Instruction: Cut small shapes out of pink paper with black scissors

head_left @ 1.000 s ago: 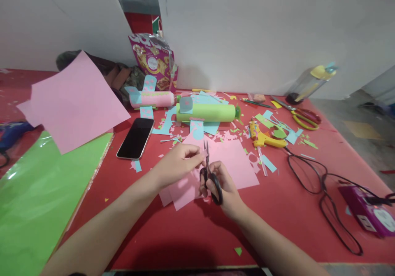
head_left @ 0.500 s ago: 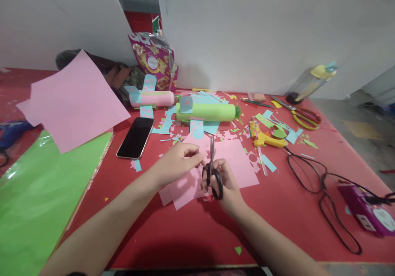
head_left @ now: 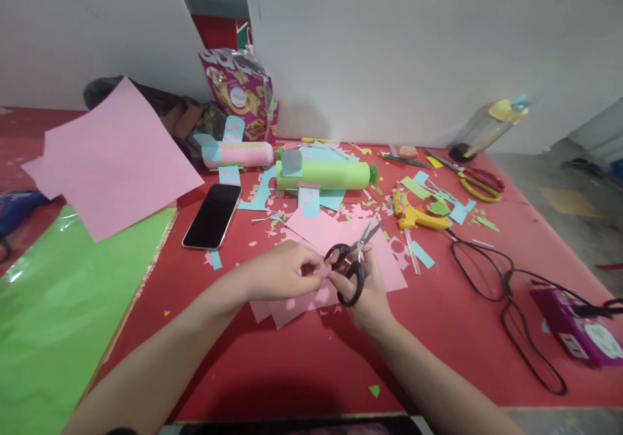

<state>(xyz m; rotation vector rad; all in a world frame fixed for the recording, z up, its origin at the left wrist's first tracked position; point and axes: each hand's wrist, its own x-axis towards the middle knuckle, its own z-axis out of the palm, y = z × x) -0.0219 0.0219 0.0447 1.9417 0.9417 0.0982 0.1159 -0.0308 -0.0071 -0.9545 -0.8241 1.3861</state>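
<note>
Black-handled scissors (head_left: 361, 245) are lying across the partly curled right hand (head_left: 370, 290), gripped; the left hand (head_left: 285, 271) is pinching a pink scrap (head_left: 325, 271).

Red worktop (head_left: 292, 370), pale grey wall panels (head_left: 413, 52) behind it. Grey floor (head_left: 555, 182) past right edge. Lighting soft, slight glare right.
</note>
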